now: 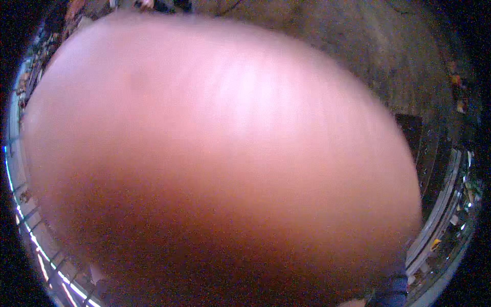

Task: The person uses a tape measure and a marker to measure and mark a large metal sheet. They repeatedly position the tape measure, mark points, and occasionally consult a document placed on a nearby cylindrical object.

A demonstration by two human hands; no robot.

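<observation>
A large, blurred expanse of bare skin [245, 153] fills most of the head view, very close to the camera. It seems to be part of a hand or forearm, but whether it is my left or my right cannot be made out. No fingers show in it. Below right, a small strip of skin [353, 303] appears at the lower edge beside some dark blue cloth [395, 291]. Whatever lies behind the large skin surface is hidden, including anything held.
A grey-brown stained floor [348, 30] shows along the top. Dark flat panels [427, 148] and pale long rails or boards [440, 210] curve down the right rim, with a small yellow item [436, 244] beside them. Bright light strips [71, 289] line the lower left rim.
</observation>
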